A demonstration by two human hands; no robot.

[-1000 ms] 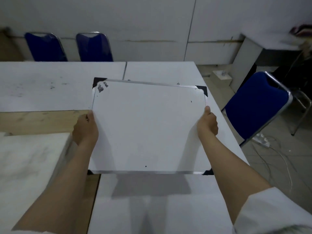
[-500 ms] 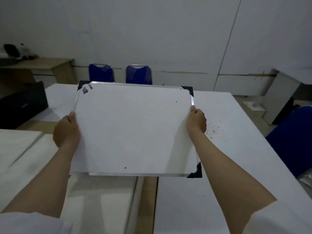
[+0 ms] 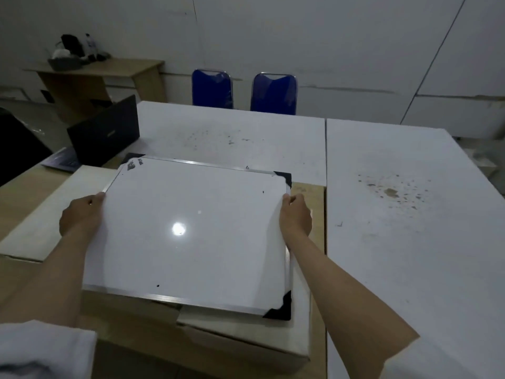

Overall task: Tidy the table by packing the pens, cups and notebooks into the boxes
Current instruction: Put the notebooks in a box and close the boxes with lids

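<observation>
We stand at the white tables with a cardboard box right below us, its flaps folded out. The whiteboard lies flat above the box, long axis running left to right, squarely between our arms. Our left hand grips its left edge, our right hand its right edge, both equally near. No pens, cups or notebooks are in sight; we judge lowering comes next.

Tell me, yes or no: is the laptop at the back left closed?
No, the laptop stands open, its dark screen upright above the keyboard, beyond the whiteboard held by the left hand and right hand.
</observation>
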